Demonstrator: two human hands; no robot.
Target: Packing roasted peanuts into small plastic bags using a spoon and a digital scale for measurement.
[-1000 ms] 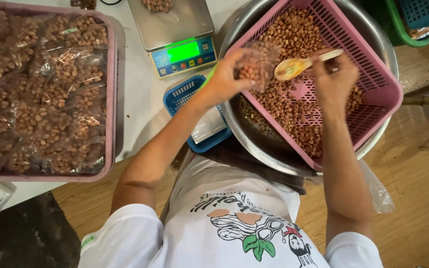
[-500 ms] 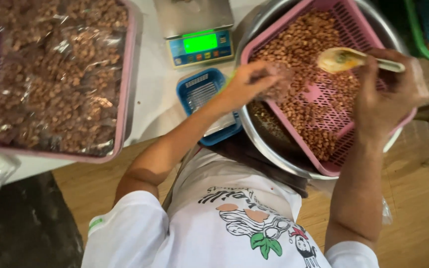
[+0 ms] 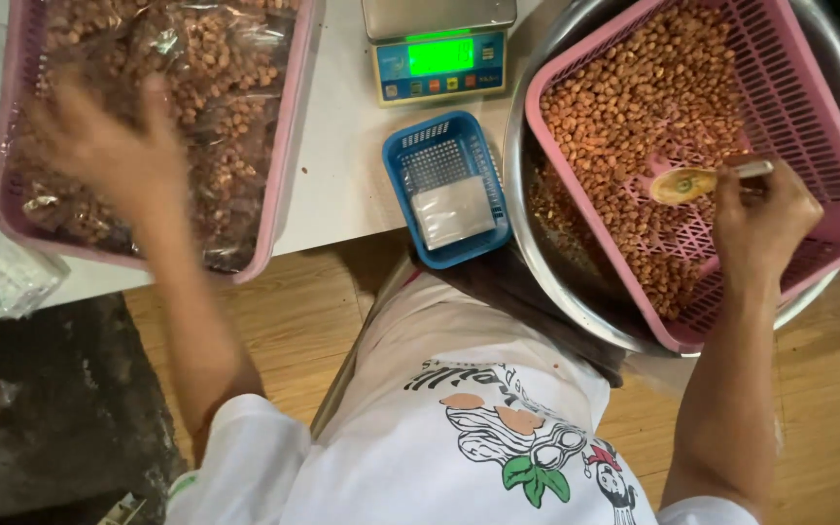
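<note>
Over the pink slotted plastic basket of loose roasted nuts (image 3: 692, 107), the right hand (image 3: 760, 219) pinches a small yellow-bowled spoon (image 3: 684, 185), which could tip and scatter nuts past the rim into the wide steel basin (image 3: 546, 253) beneath. Blurred above the pink tray of bagged nuts (image 3: 289, 146), the left hand (image 3: 109, 146) looks spread and empty, though I cannot tell for sure. A blue basket (image 3: 444, 190) and green-lit scale (image 3: 439, 53) crowd the white table (image 3: 342, 185) between them.

One head-worn camera looks steeply down, close above the white table (image 3: 342, 185), lap and wooden floor (image 3: 828, 389).
</note>
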